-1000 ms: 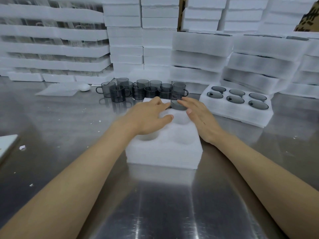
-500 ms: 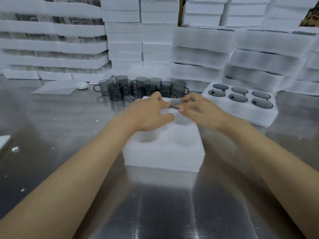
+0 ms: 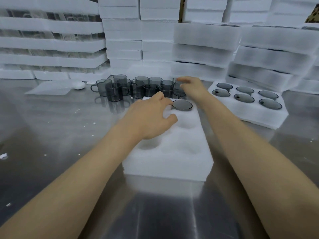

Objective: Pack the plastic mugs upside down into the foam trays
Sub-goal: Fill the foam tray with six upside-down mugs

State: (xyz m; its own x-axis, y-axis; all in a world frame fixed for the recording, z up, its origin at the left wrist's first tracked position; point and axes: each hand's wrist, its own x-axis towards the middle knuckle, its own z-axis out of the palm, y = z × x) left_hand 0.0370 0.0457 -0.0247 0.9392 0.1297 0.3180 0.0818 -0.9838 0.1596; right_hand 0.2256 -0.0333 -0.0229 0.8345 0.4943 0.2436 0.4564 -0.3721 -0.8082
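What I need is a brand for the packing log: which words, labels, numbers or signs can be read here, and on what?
None can be read. The grey mugs, the foam tray in front, the filled tray and the foam stacks show no print. The brown patterned patch at top right is too cropped to tell.

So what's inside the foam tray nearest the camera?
One upturned mug sits in the far right pocket; three pockets are visibly empty. The left hand covers the two far left pockets, so their contents cannot be seen.
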